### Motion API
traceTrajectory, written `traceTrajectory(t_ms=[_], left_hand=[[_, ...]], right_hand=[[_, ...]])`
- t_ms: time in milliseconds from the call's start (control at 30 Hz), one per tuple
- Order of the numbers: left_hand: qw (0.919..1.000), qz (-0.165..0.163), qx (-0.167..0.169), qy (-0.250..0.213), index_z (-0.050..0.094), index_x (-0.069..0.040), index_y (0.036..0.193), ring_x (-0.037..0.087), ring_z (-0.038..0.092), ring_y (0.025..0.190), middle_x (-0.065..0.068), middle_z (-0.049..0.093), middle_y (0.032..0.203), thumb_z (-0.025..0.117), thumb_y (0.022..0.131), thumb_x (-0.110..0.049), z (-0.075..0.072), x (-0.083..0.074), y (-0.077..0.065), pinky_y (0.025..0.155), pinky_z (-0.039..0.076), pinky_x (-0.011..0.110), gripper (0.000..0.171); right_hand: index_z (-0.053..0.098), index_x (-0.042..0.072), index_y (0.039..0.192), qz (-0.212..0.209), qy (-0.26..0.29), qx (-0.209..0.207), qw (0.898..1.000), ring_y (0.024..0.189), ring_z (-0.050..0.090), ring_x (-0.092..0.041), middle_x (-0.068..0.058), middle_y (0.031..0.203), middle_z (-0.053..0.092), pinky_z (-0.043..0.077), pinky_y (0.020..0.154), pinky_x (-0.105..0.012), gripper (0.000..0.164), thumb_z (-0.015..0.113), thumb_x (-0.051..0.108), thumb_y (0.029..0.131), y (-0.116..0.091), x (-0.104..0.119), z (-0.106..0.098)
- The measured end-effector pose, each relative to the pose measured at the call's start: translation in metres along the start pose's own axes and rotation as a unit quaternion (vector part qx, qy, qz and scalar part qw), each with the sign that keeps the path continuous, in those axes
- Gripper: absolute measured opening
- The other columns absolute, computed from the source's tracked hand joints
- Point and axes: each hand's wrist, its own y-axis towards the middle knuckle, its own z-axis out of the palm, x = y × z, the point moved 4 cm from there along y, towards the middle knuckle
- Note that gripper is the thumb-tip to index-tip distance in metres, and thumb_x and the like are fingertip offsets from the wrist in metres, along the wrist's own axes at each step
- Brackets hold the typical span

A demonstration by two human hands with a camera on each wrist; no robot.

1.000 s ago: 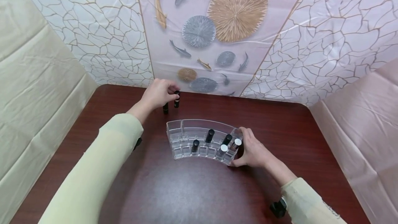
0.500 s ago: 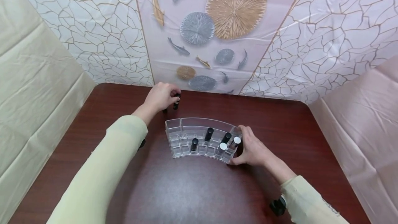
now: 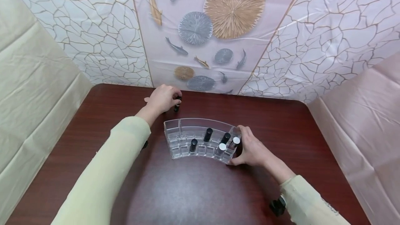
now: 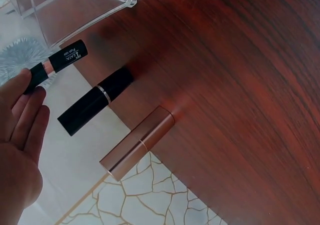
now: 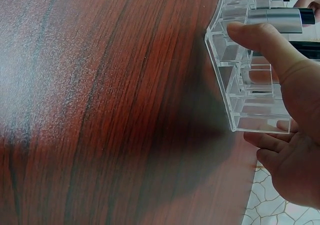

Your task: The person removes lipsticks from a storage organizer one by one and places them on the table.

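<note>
My left hand pinches the top of a slim black lipstick tube with a rose-gold band and pale lettering. I cannot tell whether its lower end touches the table. Beside it in the left wrist view stand a black lipstick with a silver ring and a shiny rose-gold lipstick; the hand mostly hides them in the head view. My right hand grips the right end of a clear curved lipstick organizer, thumb at the front, other fingers behind. Several black-capped and silver-capped tubes stand in its slots.
The dark red-brown wooden table spreads around the organizer. A patterned cloth backdrop rises at its far edge, just behind my left hand. Plain cloth walls flank both sides.
My left hand shifts slightly toward me with the black lipstick, covering the neighbouring tube in the head view. The right hand keeps its hold on the organizer. The head view drifts slightly.
</note>
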Motion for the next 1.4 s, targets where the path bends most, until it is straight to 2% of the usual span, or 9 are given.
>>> traceTrajectory(t_ms=[367,667,1033,1167,1333,1400], left_hand=[[0.9999,-0.015,-0.001,0.002,0.079,-0.009,0.117,0.029,0.071,0.107,0.008,0.078,0.112,0.08,0.098,-0.022,0.006,0.001,0.001,0.094,0.055,0.048,0.023],[0.9998,-0.004,0.002,0.02,0.078,-0.01,0.115,0.028,0.071,0.103,0.007,0.077,0.108,0.08,0.098,-0.022,0.009,-0.001,0.002,0.09,0.056,0.047,0.021],[0.9997,-0.007,0.003,0.024,0.078,-0.01,0.11,0.028,0.072,0.1,0.007,0.078,0.104,0.082,0.096,-0.02,0.008,0.003,0.001,0.088,0.057,0.048,0.018],[0.9997,-0.017,0.013,0.015,0.078,-0.01,0.115,0.029,0.072,0.106,0.006,0.079,0.109,0.082,0.096,-0.021,0.006,0.004,0.001,0.093,0.056,0.05,0.022],[0.9984,-0.048,0.029,-0.006,0.077,-0.013,0.124,0.029,0.07,0.117,0.004,0.079,0.117,0.082,0.096,-0.026,0.002,0.007,-0.002,0.101,0.052,0.065,0.031],[0.9986,-0.046,0.026,-0.008,0.076,-0.013,0.126,0.029,0.07,0.117,0.004,0.079,0.118,0.083,0.096,-0.028,-0.001,0.007,-0.003,0.102,0.052,0.064,0.034]], right_hand=[[0.034,-0.01,0.149,-0.001,-0.004,0.002,1.0,0.108,0.065,-0.04,-0.029,0.134,0.049,0.057,0.096,-0.056,0.125,0.103,0.039,0.057,0.0,0.0,0.0],[0.035,-0.01,0.148,-0.003,-0.003,0.0,1.0,0.108,0.065,-0.039,-0.028,0.134,0.05,0.057,0.096,-0.056,0.123,0.103,0.039,0.057,0.0,0.0,0.0],[0.035,-0.009,0.148,-0.002,-0.003,0.002,1.0,0.109,0.065,-0.038,-0.027,0.134,0.05,0.056,0.097,-0.054,0.125,0.104,0.04,0.057,0.0,0.0,0.0],[0.035,-0.008,0.148,0.001,0.001,0.002,1.0,0.109,0.065,-0.038,-0.027,0.135,0.049,0.056,0.097,-0.054,0.125,0.104,0.04,0.056,0.0,0.0,0.0],[0.035,-0.009,0.148,0.001,0.002,0.003,1.0,0.11,0.065,-0.039,-0.027,0.136,0.049,0.056,0.098,-0.055,0.125,0.104,0.04,0.057,0.0,0.0,-0.001],[0.035,-0.009,0.149,0.001,0.001,0.003,1.0,0.11,0.065,-0.039,-0.028,0.136,0.049,0.056,0.098,-0.055,0.125,0.104,0.04,0.057,0.0,0.0,-0.001]])
